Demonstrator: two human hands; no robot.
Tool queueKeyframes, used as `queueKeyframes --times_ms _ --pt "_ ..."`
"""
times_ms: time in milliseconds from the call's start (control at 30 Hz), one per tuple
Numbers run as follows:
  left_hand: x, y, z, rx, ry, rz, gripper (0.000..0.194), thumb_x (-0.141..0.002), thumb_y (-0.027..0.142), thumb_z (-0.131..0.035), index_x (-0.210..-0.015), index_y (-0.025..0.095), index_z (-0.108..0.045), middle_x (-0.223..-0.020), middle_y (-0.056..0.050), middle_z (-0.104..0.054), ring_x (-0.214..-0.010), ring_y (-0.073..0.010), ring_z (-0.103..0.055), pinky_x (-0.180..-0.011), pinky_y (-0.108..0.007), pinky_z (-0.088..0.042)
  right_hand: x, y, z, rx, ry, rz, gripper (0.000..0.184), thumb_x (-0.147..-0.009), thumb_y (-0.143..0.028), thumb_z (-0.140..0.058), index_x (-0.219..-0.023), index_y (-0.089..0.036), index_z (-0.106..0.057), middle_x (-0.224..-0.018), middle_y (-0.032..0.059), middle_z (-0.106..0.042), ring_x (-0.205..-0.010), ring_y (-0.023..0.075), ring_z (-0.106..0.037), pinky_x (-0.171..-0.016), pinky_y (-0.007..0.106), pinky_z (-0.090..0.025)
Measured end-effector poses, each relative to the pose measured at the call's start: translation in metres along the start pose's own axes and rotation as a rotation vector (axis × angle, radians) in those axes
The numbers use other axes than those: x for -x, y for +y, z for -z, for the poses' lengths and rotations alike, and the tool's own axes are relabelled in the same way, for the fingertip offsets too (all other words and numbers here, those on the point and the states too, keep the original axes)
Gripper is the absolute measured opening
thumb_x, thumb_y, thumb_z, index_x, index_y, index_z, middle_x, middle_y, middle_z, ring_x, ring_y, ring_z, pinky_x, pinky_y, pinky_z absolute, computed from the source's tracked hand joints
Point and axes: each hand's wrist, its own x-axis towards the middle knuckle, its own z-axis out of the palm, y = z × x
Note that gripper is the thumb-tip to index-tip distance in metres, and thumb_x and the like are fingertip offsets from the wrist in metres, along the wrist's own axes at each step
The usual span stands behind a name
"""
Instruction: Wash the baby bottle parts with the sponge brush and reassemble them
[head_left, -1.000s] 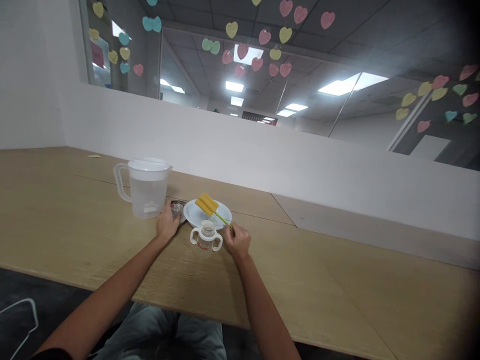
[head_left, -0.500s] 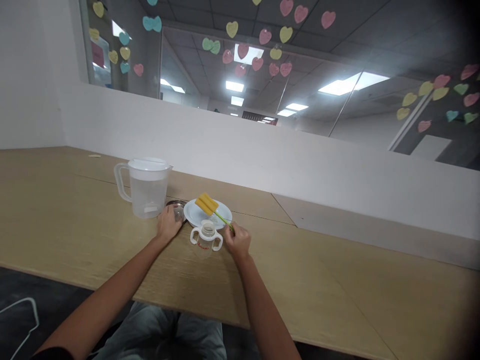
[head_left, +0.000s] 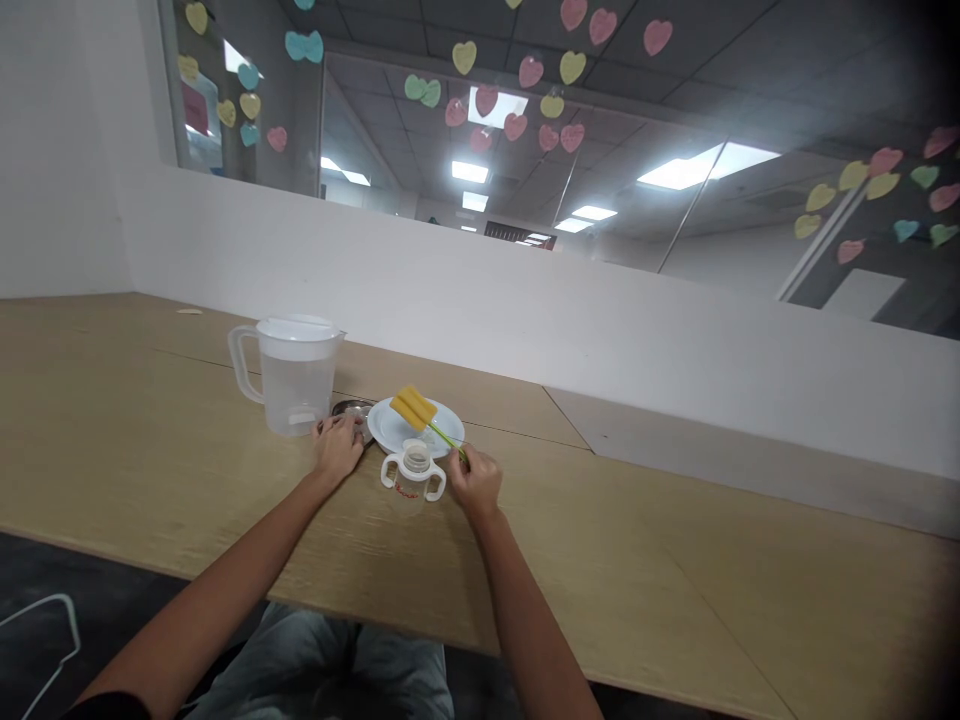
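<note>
You have two bare hands above one table (head_left: 615,570), and I count one pitcher (head_left: 298,390), one white plate (head_left: 381,424), one small metal dish (head_left: 346,405), one clear bottle (head_left: 411,487) with two white handles, and one yellow sponge brush (head_left: 413,408) with a green stick. Your right hand (head_left: 478,482) is closed on the lower end of this stick, with the fingers pinched together, and the yellow head lies over the plate. Your left hand (head_left: 337,450) is at the near side of the metal dish, with its fingers bent (how far they are open, and if they grip something, I cannot tell, because the back of the hand hides it). The bottle is upright just in front of the plate, between your two hands, its mouth open to the top and red marks on its side. The pitcher is at the left, with its handle turned to the left, and the metal dish is between it and the plate. Your left hand covers part of this dish. Behind the table there is a white wall (head_left: 450,290), and many heart-shaped notes (head_left: 464,57) are on the glass above it
</note>
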Motion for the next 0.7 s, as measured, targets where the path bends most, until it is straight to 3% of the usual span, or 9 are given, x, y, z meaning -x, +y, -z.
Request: queueKeyframes --times_ms 100,233,700 --pt "0.0010 0.0018 0.0023 -0.021 -0.019 -0.011 0.021 -0.082 0.021 -0.045 -0.083 0.020 -0.065 -0.099 -0.010 -0.068 -0.108 -0.0295 -0.052 -0.098 -0.052 -0.025 -0.0002 0.0001 -0.0003 0.004 -0.004 0.005 0.034 -0.088 -0.029 -0.042 -0.060 -0.016 -0.056 -0.046 -0.0023 -0.046 -0.044 0.0087 -0.039 -0.049 0.022 -0.024" --pt "0.0020 0.0016 0.0020 -0.068 -0.045 0.030 0.033 -0.086 0.028 -0.040 -0.073 0.017 -0.068 -0.093 -0.014 -0.069 -0.104 -0.0315 -0.053 -0.100 -0.057 -0.019 -0.0008 -0.0001 0.0000 0.012 0.003 0.012 0.034 -0.087 -0.028 -0.043 -0.058 -0.016 -0.055 -0.046 -0.0025 -0.046 -0.044 0.0086 -0.039 -0.049 0.022 -0.024" --pt "0.0020 -0.0020 0.0004 -0.166 -0.066 0.077 0.039 -0.090 0.036 -0.037 -0.085 0.015 -0.069 -0.100 -0.016 -0.068 -0.107 -0.0311 -0.051 -0.102 -0.058 -0.014 -0.0012 -0.0007 0.0002 0.011 0.010 0.017 0.035 -0.088 -0.029 -0.042 -0.056 -0.016 -0.053 -0.045 -0.0026 -0.044 -0.044 0.0083 -0.038 -0.049 0.021 -0.023"
